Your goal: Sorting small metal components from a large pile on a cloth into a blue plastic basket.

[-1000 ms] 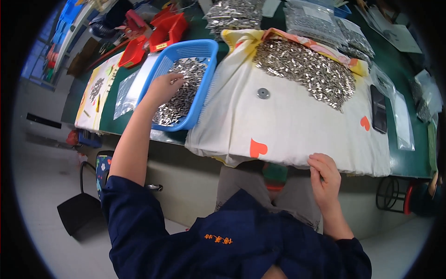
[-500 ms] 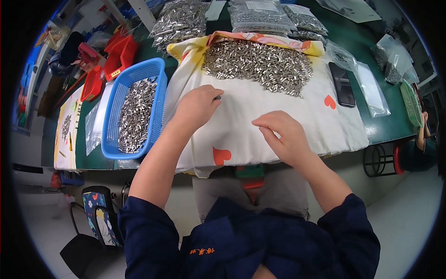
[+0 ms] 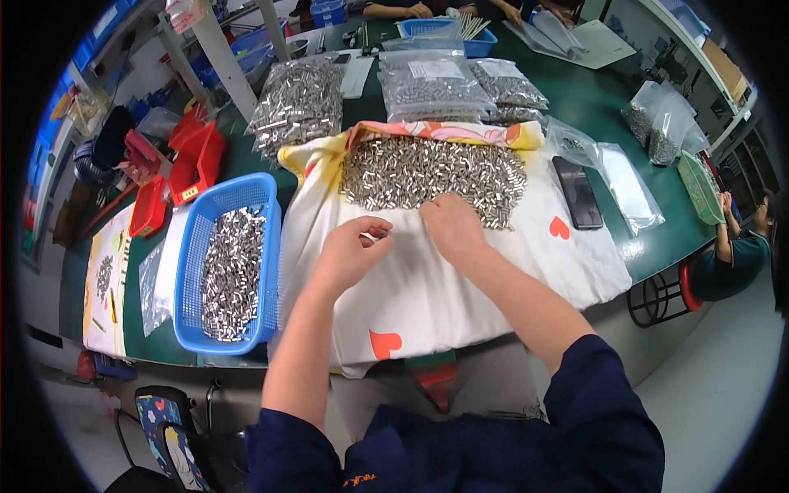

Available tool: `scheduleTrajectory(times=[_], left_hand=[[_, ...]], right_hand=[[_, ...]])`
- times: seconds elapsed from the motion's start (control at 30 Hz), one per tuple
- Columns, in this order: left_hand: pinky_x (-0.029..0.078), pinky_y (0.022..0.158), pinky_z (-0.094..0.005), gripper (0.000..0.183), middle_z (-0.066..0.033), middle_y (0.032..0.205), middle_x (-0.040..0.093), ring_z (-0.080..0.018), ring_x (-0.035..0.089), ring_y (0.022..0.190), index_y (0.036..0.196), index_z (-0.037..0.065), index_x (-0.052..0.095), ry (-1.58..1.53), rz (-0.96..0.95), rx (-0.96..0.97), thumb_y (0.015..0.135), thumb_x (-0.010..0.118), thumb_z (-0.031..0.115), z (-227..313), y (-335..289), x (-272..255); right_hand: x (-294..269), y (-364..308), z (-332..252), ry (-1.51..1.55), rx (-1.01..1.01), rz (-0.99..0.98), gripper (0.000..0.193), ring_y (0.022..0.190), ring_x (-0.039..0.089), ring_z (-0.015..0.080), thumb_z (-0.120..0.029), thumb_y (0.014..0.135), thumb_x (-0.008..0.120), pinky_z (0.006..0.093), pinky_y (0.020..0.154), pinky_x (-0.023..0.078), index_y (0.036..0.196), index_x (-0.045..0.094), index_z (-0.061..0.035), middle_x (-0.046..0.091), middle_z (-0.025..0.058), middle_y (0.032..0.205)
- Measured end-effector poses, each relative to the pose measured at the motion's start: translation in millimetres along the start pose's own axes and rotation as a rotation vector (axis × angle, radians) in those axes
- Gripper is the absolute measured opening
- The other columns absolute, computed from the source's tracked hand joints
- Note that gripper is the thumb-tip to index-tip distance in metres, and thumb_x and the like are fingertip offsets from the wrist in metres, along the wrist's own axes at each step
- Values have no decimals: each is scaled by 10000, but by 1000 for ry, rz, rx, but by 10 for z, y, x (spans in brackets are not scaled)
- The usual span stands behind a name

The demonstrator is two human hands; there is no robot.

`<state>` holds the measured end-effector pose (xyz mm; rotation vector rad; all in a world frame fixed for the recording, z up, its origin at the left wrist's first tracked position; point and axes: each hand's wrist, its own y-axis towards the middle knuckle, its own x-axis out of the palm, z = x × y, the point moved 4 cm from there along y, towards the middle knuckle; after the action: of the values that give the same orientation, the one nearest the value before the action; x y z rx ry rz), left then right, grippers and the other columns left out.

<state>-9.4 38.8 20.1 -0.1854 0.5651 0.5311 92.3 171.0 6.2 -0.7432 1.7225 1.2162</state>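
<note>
A broad heap of small silvery metal sleeves [image 3: 427,174] lies on a white cloth [image 3: 444,304] printed with hearts. At the heap's near edge, my right hand [image 3: 454,232] has its fingers bent down and drawn together; what they pinch is hidden behind the hand. To its left, just short of the heap, my left hand [image 3: 355,253] hovers over the cloth with curled fingers and the thumb close to them. Something tiny seems to show at those fingertips, too small to name. Farther left stands a blue plastic basket [image 3: 269,271] holding many similar sleeves.
Bulging clear bags of metal parts [image 3: 297,103] line the back of the green table [image 3: 575,94]. A dark phone [image 3: 578,193] and a flat plastic bag [image 3: 631,189] lie at the right. Red bins [image 3: 197,160] stand left. A co-worker [image 3: 731,255] sits at the right; other hands show across the table.
My right hand has moved forward and left to the heap's edge. My left hand stays near the cloth's left part, its fingers still curled. The view has tilted up, showing more of the table's far side.
</note>
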Motion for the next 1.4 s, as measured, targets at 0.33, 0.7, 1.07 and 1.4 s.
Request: scheduleTrajectory(times=[0.33,0.7,1.07,1.4], left_hand=[[449,651,-221,276,19,818,558,-80,529,693,1070,58,542,-992,-328,-312,800,582,103,-185,-38,133],[472,719,-244,333,-42,973,596,-118,576,812,1120,32,527,-1023,-176,-182,791,575,16,-178,54,130],[468,736,-232,348,-62,951,606,-109,571,822,1123,-9,525,-954,-139,-118,780,584,-5,-205,59,164],[463,738,-228,353,-73,943,603,-111,569,824,1129,-25,513,-985,-151,-131,785,582,15,-162,48,123]], right_hand=[[13,166,-76,168,-5,49,55,764,516,270,-58,692,554,362,698,430,747,546,-61,528,100,743],[-96,131,56,1031,352,-198,80,654,513,88,-40,723,603,222,605,421,769,537,-43,538,-6,718],[-184,91,-142,1071,220,-236,72,629,529,84,-48,699,621,215,593,431,734,564,-22,566,17,695],[-227,126,-127,1059,174,-208,77,659,528,86,-24,714,618,219,600,426,790,626,-29,592,22,730]])
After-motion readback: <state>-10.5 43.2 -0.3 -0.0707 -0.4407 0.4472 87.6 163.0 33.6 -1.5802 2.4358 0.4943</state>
